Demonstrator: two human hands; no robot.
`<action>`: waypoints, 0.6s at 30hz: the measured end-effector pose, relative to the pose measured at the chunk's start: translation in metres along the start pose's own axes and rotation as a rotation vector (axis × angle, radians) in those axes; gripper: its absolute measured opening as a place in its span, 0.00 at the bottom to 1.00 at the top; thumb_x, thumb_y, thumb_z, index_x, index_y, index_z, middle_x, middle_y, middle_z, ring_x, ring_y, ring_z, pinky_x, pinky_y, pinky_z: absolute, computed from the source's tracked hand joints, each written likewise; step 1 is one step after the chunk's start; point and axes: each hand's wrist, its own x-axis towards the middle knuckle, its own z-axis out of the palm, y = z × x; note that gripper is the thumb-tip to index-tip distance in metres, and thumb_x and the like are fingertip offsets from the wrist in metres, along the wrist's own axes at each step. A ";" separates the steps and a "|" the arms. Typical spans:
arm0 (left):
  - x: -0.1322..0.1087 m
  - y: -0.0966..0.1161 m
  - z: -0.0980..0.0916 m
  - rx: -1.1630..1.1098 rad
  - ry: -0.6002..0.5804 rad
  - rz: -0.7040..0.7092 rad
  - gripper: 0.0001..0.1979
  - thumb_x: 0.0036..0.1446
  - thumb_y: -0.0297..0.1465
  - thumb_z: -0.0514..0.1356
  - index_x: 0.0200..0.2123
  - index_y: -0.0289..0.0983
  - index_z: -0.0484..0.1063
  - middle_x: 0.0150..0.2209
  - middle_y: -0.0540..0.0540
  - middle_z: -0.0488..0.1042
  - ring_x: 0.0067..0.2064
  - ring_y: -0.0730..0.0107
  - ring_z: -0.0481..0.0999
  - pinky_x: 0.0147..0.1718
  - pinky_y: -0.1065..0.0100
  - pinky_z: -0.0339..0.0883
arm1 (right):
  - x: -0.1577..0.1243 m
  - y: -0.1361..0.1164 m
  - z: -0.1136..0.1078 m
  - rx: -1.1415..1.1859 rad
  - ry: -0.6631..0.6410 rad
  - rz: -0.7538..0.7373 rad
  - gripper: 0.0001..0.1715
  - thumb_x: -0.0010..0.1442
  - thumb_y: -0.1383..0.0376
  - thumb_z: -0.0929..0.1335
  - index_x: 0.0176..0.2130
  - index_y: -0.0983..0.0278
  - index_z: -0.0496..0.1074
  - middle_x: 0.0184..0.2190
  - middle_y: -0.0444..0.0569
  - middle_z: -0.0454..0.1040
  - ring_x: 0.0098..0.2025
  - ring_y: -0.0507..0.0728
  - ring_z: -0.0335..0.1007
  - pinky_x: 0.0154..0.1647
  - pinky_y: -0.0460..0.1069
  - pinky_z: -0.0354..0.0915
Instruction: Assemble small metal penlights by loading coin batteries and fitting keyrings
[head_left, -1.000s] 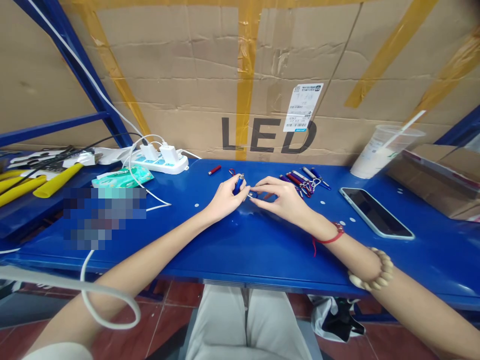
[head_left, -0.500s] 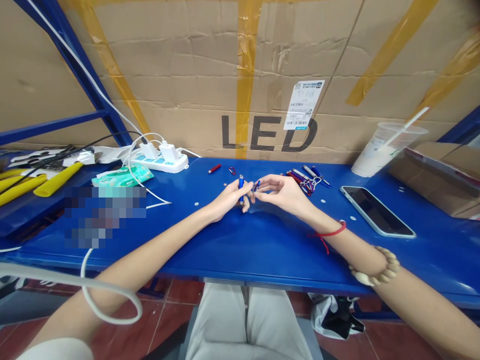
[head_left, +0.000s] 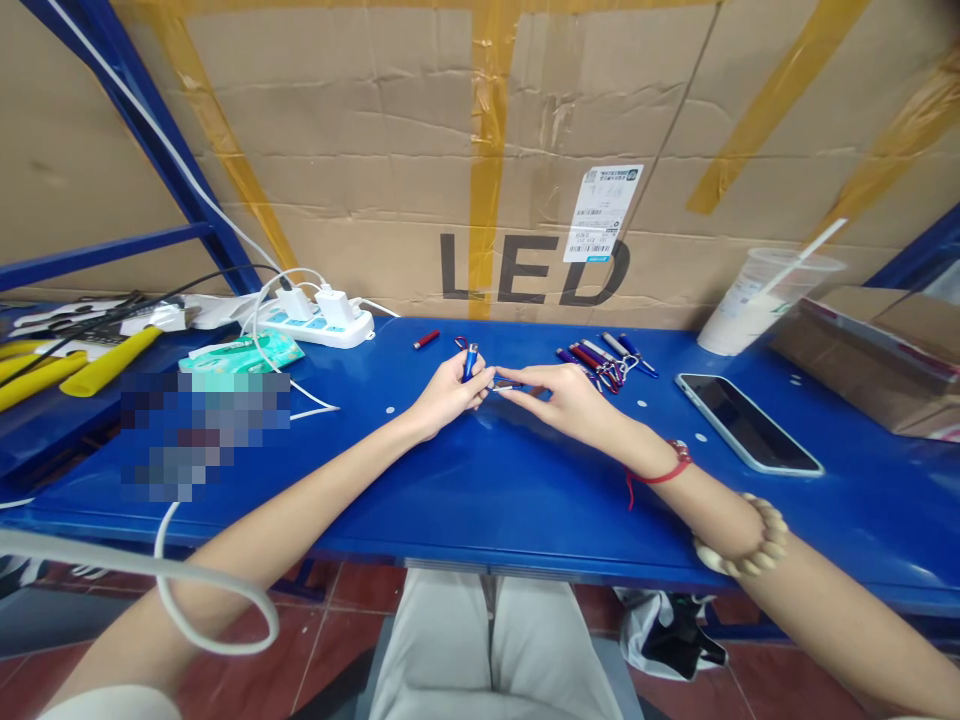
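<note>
My left hand [head_left: 447, 393] is closed round a small blue metal tube [head_left: 470, 362], like a keychain flashlight, held nearly upright above the blue tabletop. Just to its right, my right hand [head_left: 559, 390] pinches a small carabiner [head_left: 507, 384] between thumb and fingertips. The fingertips of both hands nearly meet there, and whether the clip is joined to the tube is too small to tell. Behind my right hand lies a pile of similar tubes [head_left: 600, 358] in red, blue, purple and silver with clips. A red tube [head_left: 427, 340] and a loose red carabiner [head_left: 460, 342] lie beyond my left hand.
At the right are a phone [head_left: 750, 424], a plastic cup with a straw [head_left: 750, 310] and a cardboard box [head_left: 862, 360]. To the left lie a tissue pack [head_left: 244, 353], a power strip [head_left: 330, 325], white cables and yellow-handled tools [head_left: 112, 360]. A large carton [head_left: 360, 150] stands behind.
The blue tube has tipped and now sits lower in my left hand. My right-hand fingers have straightened into a flatter pinch on the clip. The view has shifted slightly.
</note>
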 end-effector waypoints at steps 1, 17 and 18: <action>0.000 0.000 -0.001 0.032 0.020 0.019 0.15 0.56 0.29 0.56 0.25 0.38 0.50 0.19 0.57 0.61 0.18 0.85 0.59 0.18 0.78 0.53 | -0.001 0.000 0.000 -0.075 -0.040 -0.044 0.17 0.62 0.63 0.63 0.48 0.67 0.72 0.37 0.54 0.77 0.36 0.57 0.74 0.37 0.50 0.67; -0.002 -0.009 -0.008 0.468 0.015 0.309 0.15 0.56 0.35 0.55 0.24 0.37 0.52 0.24 0.54 0.58 0.25 0.79 0.57 0.26 0.74 0.55 | -0.003 0.001 0.014 -0.136 -0.090 0.002 0.13 0.63 0.66 0.61 0.29 0.68 0.69 0.23 0.47 0.67 0.25 0.50 0.61 0.29 0.44 0.55; -0.002 -0.009 -0.007 0.477 0.013 0.310 0.15 0.57 0.35 0.55 0.24 0.37 0.52 0.24 0.54 0.58 0.25 0.79 0.58 0.27 0.74 0.55 | -0.003 0.001 0.014 -0.128 -0.076 0.010 0.14 0.63 0.67 0.62 0.28 0.68 0.69 0.23 0.46 0.67 0.24 0.50 0.60 0.29 0.44 0.55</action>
